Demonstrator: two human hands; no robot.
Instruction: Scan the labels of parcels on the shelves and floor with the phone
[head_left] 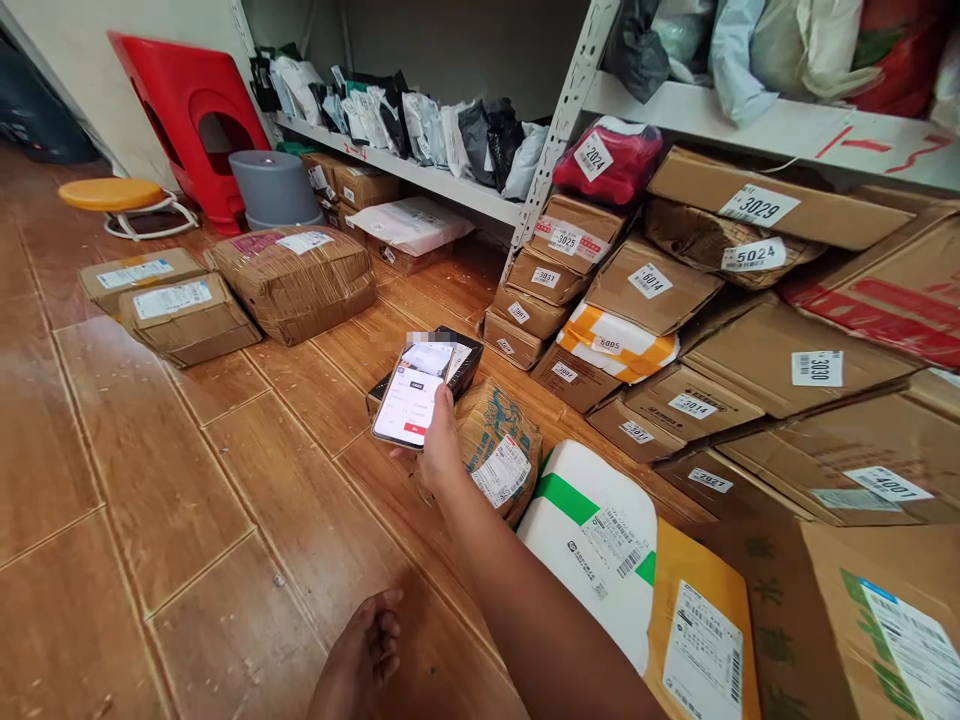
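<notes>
My right hand grips a smartphone, its lit screen showing a white page with a red button. Under and behind the phone lies a black box with a label. Just right of the hand is a taped brown parcel with green print, partly covered by my forearm. A white package with green tape lies beside the forearm, and a yellow envelope adjoins it. My left hand hangs low over the wooden floor, fingers loosely curled in, with nothing visible in them.
Stacked cartons with number labels fill the right side, beneath a shelf of bagged parcels. Another shelf holds several small bags. Brown boxes lie at left, near a red stool, grey bucket and yellow-topped stool.
</notes>
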